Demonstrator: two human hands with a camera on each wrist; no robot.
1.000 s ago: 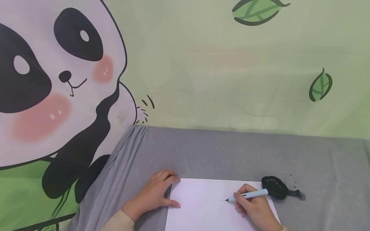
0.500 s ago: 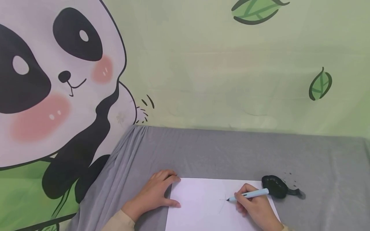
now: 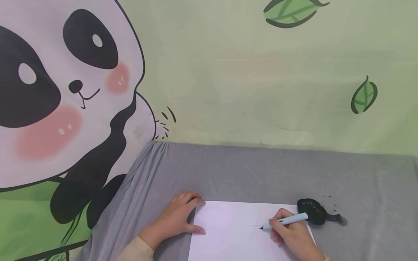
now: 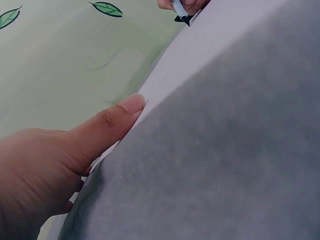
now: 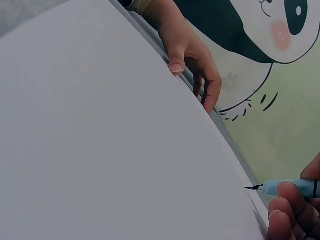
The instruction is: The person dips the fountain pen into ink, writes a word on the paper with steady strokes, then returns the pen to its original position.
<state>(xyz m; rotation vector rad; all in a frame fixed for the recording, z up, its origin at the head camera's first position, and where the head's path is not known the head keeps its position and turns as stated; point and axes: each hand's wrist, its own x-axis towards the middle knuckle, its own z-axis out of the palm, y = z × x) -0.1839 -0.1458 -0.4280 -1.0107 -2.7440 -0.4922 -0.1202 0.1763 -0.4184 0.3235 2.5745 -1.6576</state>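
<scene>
A white sheet of paper point(image 3: 225, 232) lies on the grey cloth and bears a few thin lines point(image 3: 255, 226) that cross. My right hand point(image 3: 294, 232) pinches a light blue fountain pen point(image 3: 295, 218) between thumb and fingers, its dark nib pointing left, just right of the crossing. In the right wrist view the nib of the pen point(image 5: 280, 188) is close over the paper. My left hand point(image 3: 177, 217) rests at the sheet's upper left edge, thumb and fingers spread. In the left wrist view that thumb point(image 4: 132, 103) lies along the paper's edge.
A glossy black rounded object point(image 3: 311, 211) with a narrow stub sits by the paper's upper right corner, with dark specks around it. Grey cloth point(image 3: 248, 170) covers the table up to a green backdrop point(image 3: 228, 90) printed with a panda point(image 3: 94, 127) and leaves.
The right hand and pen have shifted slightly right and down, taking the nib off the crossing of the lines. The left hand keeps its place on the paper.
</scene>
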